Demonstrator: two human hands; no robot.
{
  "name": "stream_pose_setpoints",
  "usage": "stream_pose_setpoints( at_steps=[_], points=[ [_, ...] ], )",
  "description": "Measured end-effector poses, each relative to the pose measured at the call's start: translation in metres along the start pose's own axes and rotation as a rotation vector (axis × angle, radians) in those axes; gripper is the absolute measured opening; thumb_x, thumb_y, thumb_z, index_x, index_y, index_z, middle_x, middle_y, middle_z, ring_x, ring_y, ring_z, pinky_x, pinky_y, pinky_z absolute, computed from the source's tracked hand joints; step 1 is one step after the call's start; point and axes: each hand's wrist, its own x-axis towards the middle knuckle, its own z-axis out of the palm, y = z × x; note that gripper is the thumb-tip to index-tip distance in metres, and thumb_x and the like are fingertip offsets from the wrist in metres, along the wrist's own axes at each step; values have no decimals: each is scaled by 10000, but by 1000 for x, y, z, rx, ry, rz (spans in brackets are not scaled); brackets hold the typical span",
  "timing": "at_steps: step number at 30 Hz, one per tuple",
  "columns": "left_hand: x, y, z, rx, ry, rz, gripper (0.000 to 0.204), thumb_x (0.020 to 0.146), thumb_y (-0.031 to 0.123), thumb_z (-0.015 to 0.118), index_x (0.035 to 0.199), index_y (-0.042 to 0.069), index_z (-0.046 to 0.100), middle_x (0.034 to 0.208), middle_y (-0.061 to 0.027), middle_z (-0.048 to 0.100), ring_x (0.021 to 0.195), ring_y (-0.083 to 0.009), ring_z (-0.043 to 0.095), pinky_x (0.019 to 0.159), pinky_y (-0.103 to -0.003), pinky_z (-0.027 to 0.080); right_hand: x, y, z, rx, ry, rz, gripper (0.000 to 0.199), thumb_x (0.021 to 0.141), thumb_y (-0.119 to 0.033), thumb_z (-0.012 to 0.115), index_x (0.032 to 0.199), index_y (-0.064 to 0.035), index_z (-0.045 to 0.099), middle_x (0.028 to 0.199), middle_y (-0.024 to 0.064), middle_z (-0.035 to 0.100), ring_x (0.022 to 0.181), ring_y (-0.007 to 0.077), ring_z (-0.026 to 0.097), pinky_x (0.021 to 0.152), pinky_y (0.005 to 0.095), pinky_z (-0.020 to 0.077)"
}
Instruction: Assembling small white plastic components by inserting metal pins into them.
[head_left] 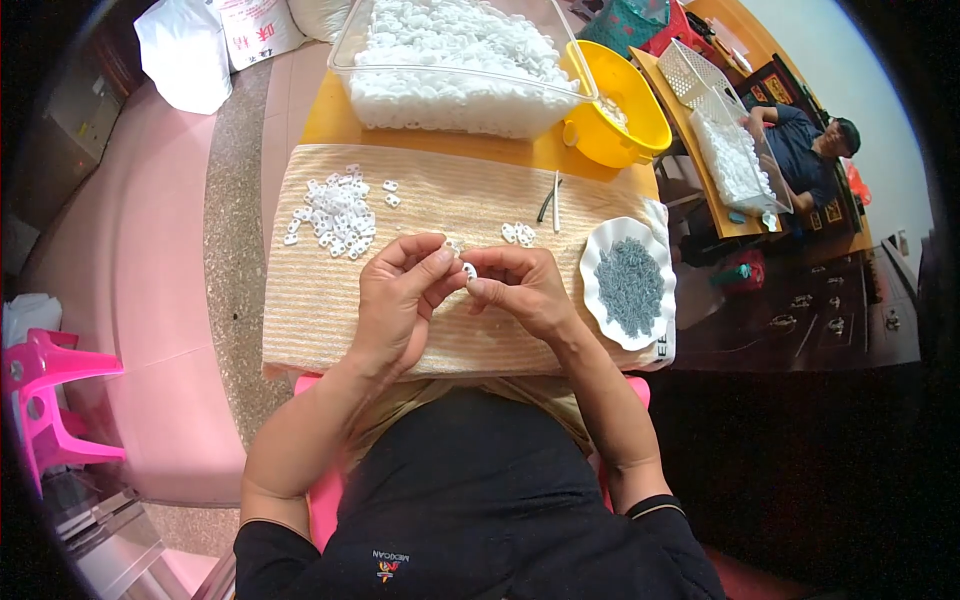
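Note:
Over the towel-covered table, my two hands meet near its front edge. My right hand (522, 287) pinches a small white plastic piece with holes (470, 271) between thumb and fingers. Closed beside it, my left hand (400, 290) has a small pale piece (453, 246) at its fingertips, too small to make out fully. To the left lies a pile of similar white pieces (338, 213). A smaller cluster of white pieces (517, 234) sits just beyond my right hand. A scalloped white plate (593, 275) on the right carries many tiny grey parts (630, 287).
A clear tub (460, 82) full of white pieces stands at the back, beside a yellow basin (600, 150). A white stick (556, 202) and a dark one (544, 209) lie on the striped towel (450, 180). A person (810, 150) sits far right; a pink stool (60, 400) stands left.

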Motion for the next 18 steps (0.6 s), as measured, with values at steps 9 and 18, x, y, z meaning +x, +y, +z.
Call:
stream_pose_setpoints(
  at_steps=[9,18],
  points=[
    [-1,-5,2,1,-4,-33,144,865,20,633,1006,29,605,872,-81,648,795,-156,658,725,-267,585,-5,-1,-4,4,-1,-37,290,857,-43,662,1125,49,599,941,102,667,759,149,648,654,286,564],
    [-3,-7,2,76,-13,-75,136,861,27,641,990,22,599,858,-83,642,787,-157,651,726,-267,582,-7,-1,-11,52,55,-41,292,861,-52,661,1130,39,594,918,91,659,737,144,640,662,285,562]
  ],
)
